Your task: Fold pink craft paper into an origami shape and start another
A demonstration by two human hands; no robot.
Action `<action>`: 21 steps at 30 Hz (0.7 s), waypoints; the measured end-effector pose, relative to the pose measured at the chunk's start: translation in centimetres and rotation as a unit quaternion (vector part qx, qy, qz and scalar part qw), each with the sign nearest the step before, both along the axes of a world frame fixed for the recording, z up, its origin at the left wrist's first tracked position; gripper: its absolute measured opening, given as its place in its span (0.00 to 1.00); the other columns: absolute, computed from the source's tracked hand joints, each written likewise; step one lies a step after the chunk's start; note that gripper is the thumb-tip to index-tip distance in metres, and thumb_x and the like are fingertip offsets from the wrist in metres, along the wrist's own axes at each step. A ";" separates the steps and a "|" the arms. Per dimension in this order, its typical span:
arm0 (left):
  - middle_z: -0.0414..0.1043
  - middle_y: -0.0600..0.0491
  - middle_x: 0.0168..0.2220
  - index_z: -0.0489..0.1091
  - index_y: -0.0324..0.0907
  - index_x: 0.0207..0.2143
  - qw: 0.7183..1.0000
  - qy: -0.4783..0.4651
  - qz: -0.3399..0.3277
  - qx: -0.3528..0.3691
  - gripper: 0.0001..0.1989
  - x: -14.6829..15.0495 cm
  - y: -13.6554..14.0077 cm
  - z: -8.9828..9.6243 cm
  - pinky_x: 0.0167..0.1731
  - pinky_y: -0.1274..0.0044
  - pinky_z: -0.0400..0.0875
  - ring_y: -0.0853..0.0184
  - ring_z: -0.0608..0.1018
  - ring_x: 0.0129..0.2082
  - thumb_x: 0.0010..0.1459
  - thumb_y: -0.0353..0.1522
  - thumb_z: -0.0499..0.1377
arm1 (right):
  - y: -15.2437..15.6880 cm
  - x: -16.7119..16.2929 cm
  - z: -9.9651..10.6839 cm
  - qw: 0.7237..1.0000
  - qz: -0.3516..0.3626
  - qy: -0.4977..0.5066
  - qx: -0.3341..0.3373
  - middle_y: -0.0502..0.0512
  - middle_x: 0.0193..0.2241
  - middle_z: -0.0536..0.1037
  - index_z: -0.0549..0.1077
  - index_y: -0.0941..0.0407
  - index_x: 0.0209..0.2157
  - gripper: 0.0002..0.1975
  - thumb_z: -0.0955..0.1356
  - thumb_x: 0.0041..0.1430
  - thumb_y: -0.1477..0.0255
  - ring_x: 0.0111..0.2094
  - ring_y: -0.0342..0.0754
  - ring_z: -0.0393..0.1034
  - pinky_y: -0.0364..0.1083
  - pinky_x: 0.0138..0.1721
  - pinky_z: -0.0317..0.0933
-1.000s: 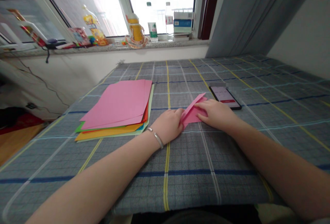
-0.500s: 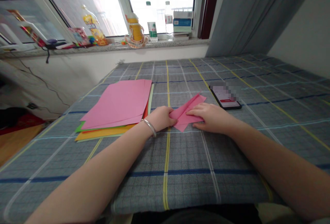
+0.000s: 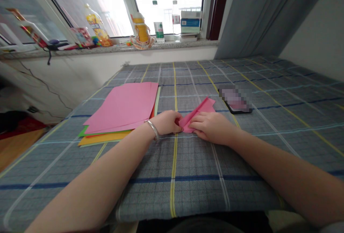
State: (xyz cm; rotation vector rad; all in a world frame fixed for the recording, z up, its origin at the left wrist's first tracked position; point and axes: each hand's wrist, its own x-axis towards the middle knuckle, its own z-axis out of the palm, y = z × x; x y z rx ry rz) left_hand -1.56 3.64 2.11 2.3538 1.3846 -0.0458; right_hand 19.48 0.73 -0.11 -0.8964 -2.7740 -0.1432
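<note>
A folded piece of pink paper point(image 3: 200, 108) lies on the checked cloth in front of me, with a raised fold slanting up to the right. At its left corner my left hand point(image 3: 169, 122) is closed in a pinch, wearing a silver bangle point(image 3: 154, 130) at the wrist. My right hand point(image 3: 211, 125) rests over the paper's near right part, its fingers bent and pressed together on it, thumb by the near edge. Part of the paper is hidden under these fingers. Left of my left hand is a stack of coloured paper with pink sheets point(image 3: 125, 106) on top.
A phone point(image 3: 235, 100) with a blurred screen lies right of the pink paper. Grey checked cloth point(image 3: 196, 193) covers the surface. Along the windowsill point(image 3: 120, 50) stand several bottles, a yellow flask point(image 3: 142, 30) and boxes point(image 3: 190, 25). A grey curtain point(image 3: 258, 18) hangs at the right.
My right hand has slid left and slightly toward me over the paper. The small pink flap at the near edge no longer sticks out. My left hand has barely moved.
</note>
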 end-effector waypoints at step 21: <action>0.75 0.49 0.30 0.70 0.41 0.32 0.993 0.056 0.001 0.104 0.11 1.2 -1.0 -0.6 0.27 0.76 0.62 0.61 0.77 0.32 0.55 0.40 0.58 | 0.6 -1.9 -1.6 0.977 -0.152 0.109 -0.101 0.51 0.26 0.73 0.66 0.56 0.25 0.09 0.65 0.59 0.69 0.30 0.44 0.65 0.43 0.30 0.52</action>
